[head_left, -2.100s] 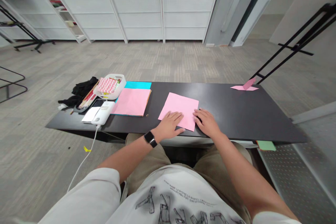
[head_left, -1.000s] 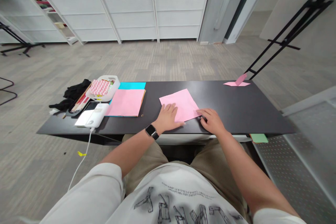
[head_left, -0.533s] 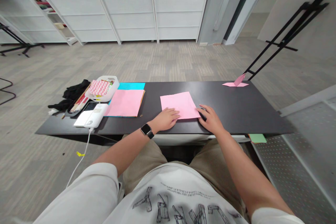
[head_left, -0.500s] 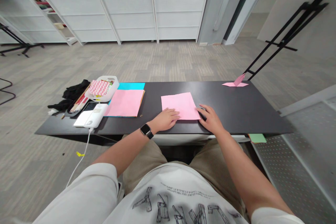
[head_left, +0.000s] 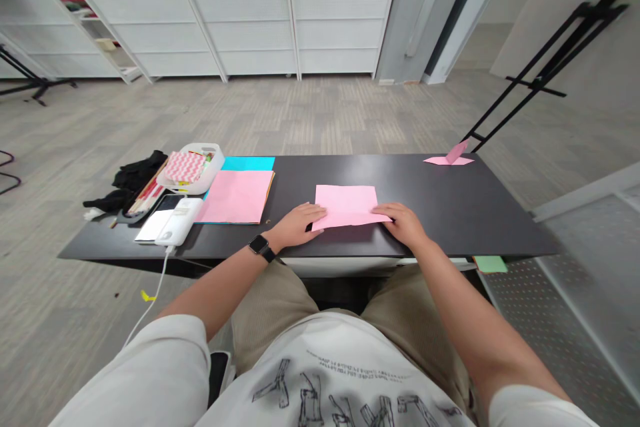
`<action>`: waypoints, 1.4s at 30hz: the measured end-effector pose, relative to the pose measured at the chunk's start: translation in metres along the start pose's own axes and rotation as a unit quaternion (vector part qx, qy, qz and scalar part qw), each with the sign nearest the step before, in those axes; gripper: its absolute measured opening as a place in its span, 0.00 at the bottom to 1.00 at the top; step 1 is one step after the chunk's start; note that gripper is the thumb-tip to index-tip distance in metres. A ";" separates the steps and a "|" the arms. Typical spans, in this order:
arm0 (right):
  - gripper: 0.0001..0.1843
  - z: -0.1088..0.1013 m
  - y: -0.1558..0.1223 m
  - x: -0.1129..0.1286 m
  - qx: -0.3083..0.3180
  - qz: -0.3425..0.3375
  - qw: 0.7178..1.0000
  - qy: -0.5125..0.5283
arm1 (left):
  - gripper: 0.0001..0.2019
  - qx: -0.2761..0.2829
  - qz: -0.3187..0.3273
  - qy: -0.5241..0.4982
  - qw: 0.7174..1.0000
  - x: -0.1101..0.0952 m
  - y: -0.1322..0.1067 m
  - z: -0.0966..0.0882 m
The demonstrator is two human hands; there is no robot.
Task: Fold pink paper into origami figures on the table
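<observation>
The dark table (head_left: pixel 430 210) carries the pink-topped stack (head_left: pixel 235 197) off to the left, perhaps leaving working room. The pink sheet (head_left: pixel 346 199) lies at the near middle, within both hands' reach. Left hand (head_left: pixel 295 223) and right hand (head_left: pixel 404 223) each pinch 1 near corner, fingers closed, likely keeping its edge even. Compared with 0.5 s ago, the sheet sits squarer, the left hand further out.

A pink paper sheet (head_left: pixel 346 200) (bent along its near side) lies on the table (head_left: pixel 475 213).
</observation>
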State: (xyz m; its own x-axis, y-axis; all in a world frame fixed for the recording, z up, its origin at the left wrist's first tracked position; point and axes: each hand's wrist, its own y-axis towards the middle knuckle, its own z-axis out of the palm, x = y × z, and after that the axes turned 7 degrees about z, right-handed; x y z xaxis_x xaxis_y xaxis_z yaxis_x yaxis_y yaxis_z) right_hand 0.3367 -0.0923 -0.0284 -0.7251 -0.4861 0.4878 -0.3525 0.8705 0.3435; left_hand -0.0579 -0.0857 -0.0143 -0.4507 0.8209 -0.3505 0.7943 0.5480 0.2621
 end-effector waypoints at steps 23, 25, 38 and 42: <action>0.13 0.013 0.024 0.002 -0.027 0.010 1.000 0.009 | 0.03 -0.161 -0.163 -0.095 0.969 0.022 0.016 0.003; 0.13 0.012 0.024 0.003 -0.023 0.010 0.999 0.024 | 0.04 -0.156 -0.163 -0.095 0.970 0.020 0.016 0.002; 0.12 0.016 0.022 -0.003 -0.001 0.056 0.998 -0.001 | 0.06 -0.143 -0.164 -0.042 0.975 0.014 0.016 -0.002; 0.12 0.017 0.020 -0.002 -0.003 0.069 0.998 0.000 | 0.06 -0.129 -0.183 -0.019 0.974 0.013 0.015 -0.001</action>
State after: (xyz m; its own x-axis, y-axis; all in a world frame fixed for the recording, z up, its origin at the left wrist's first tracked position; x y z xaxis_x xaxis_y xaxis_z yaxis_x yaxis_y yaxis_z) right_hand 0.3209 -0.0727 -0.0354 -0.7663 -0.3621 0.5306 -0.2458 0.9284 0.2787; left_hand -0.0525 -0.0669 -0.0139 -0.6657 0.5591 -0.4942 0.4524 0.8291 0.3286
